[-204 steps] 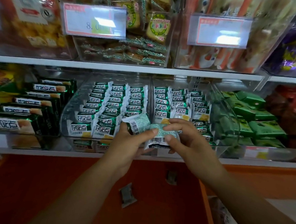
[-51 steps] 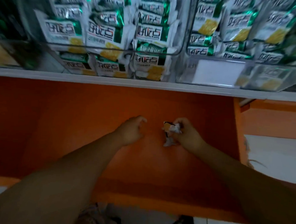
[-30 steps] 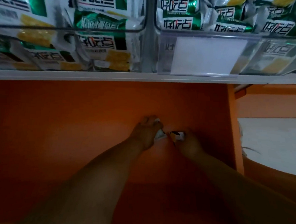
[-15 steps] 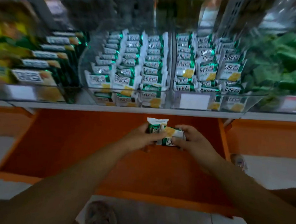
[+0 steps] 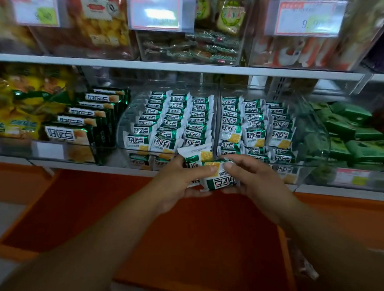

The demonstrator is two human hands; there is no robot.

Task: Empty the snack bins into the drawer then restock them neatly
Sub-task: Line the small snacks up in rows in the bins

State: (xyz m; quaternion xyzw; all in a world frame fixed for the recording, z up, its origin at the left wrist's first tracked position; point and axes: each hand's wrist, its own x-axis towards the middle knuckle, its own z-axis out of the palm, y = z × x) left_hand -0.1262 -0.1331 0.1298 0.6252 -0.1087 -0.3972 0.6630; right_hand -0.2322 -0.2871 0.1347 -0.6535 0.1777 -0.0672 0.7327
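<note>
Both hands hold small green-and-white snack packets (image 5: 216,177) just in front of the lower shelf edge. My left hand (image 5: 179,183) grips them from the left with its thumb on top. My right hand (image 5: 249,178) pinches the right end of the front packet. Behind them stand two clear snack bins, the left bin (image 5: 129,128) and the right bin (image 5: 315,139), both filled with neat rows of the same packets. The open orange drawer (image 5: 203,231) lies below my arms; no packets show on its floor.
Dark green boxes (image 5: 84,120) and yellow bags (image 5: 16,103) fill the shelf to the left, green packets (image 5: 353,132) to the right. An upper shelf (image 5: 191,67) carries clear bins with price tags. The white shelf edge (image 5: 95,168) runs just above the drawer.
My hands picked up loose packets from the drawer floor and lifted them up to the front of the bins. My view rose from the drawer to the shelves.
</note>
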